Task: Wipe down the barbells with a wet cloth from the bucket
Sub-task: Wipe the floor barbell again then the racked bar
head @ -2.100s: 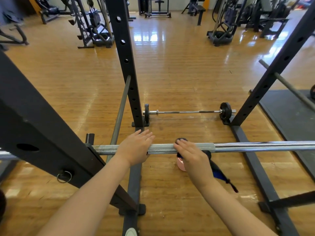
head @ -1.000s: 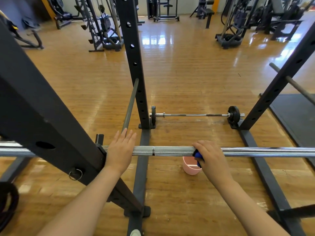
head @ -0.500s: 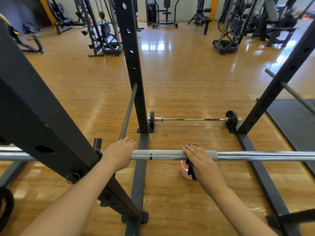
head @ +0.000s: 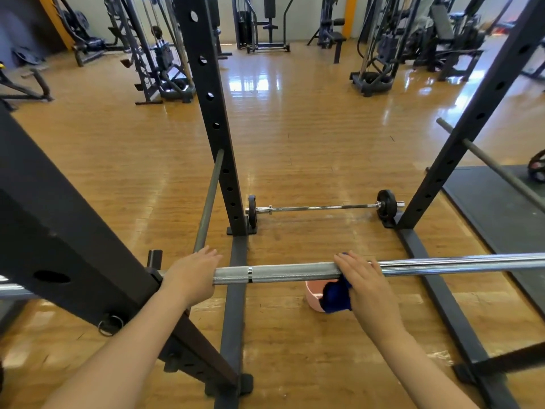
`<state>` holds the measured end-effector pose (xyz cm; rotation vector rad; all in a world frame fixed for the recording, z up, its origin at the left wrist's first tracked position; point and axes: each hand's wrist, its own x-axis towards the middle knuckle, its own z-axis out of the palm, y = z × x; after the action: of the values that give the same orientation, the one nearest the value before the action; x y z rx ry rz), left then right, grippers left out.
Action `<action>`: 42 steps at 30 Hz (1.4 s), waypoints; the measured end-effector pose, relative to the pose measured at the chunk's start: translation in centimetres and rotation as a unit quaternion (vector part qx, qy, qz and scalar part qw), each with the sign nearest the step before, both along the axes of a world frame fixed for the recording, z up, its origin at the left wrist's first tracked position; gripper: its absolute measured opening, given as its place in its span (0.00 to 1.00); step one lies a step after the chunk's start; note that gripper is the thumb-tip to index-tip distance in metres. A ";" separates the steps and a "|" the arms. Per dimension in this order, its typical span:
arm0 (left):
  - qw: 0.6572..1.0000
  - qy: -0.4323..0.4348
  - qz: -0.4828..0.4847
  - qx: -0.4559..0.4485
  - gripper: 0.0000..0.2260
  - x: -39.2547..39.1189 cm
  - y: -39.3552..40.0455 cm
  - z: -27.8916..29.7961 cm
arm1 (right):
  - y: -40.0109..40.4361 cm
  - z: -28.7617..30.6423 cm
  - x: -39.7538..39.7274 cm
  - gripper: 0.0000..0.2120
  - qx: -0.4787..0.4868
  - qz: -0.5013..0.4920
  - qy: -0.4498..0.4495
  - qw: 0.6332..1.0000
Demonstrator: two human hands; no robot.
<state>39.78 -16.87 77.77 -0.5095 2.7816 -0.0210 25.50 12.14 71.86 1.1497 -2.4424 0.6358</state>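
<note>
Barbell: the racked barbell (head: 295,272) runs left to right across the near view, resting in the black rack (head: 59,231); its knurled grey section lies between the two hands.
Right hand: the right hand (head: 364,278) is wrapped over the bar with the blue cloth (head: 336,296) pinched against it; the cloth bunches and hangs below the bar.
Left hand: the left hand (head: 191,276) is curled over the bar beside the rack upright, steadying it.
Bucket: the pink bucket (head: 313,296) sits on the floor under the bar, partly hidden by the cloth.
Other barbell: a second barbell (head: 321,206) lies on the floor further off.
Doing it well: probably best to keep the cloth folded round the whole shaft, slide in long strokes, and press into the knurling.
Risk: a loose hanging tail may wipe nothing.
</note>
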 end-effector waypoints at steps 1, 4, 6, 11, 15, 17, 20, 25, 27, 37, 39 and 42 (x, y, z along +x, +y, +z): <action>1.000 0.000 0.000 0.000 0.29 0.0 0.0 0.0 | -0.3 0.0 0.2 0.25 -0.027 -0.016 -0.008 0.999; 1.000 0.004 0.003 0.000 0.29 0.0 0.2 0.2 | -2.8 -0.4 1.7 0.20 -0.054 -0.006 0.011 0.998; 1.000 0.006 0.005 0.002 0.29 0.0 0.4 0.4 | -3.8 -0.4 2.2 0.24 -0.037 0.046 0.005 0.998; 1.000 0.007 0.001 0.001 0.28 0.2 0.6 0.7 | -1.3 -0.1 0.6 0.31 -0.011 0.072 -0.045 0.996; 1.000 0.014 0.003 0.003 0.26 0.3 0.5 0.7 | -1.9 0.2 1.1 0.18 -0.068 0.000 0.004 0.998; 1.000 0.013 0.000 0.002 0.26 0.3 0.5 0.7 | -4.0 -0.1 2.4 0.19 -0.059 -0.008 0.007 0.998; 1.000 0.015 0.001 0.003 0.25 0.2 0.6 0.7 | -5.2 -0.3 3.2 0.30 0.003 0.031 -0.006 1.000; 1.000 0.024 0.003 0.006 0.30 0.2 0.4 0.6 | -0.6 0.2 0.7 0.28 -0.017 0.021 -0.027 0.999; 1.000 0.026 -0.002 0.004 0.32 0.3 0.5 0.5 | -0.8 0.0 0.8 0.21 -0.037 -0.019 -0.011 0.999; 0.999 0.028 -0.017 -0.024 0.33 0.3 0.5 0.4 | -2.2 0.6 1.7 0.29 -0.003 0.020 -0.027 0.999; 0.999 0.027 -0.018 -0.021 0.32 0.4 0.5 0.4 | -0.6 1.0 0.7 0.27 -0.021 -0.002 -0.045 0.999; 0.999 0.025 -0.019 -0.020 0.32 0.5 0.5 0.4 | -2.0 1.0 1.4 0.16 -0.036 -0.068 -0.011 0.997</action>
<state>40.25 -16.40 78.19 -0.4727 2.8453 -0.0745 26.88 10.18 72.85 0.9450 -2.4698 0.6914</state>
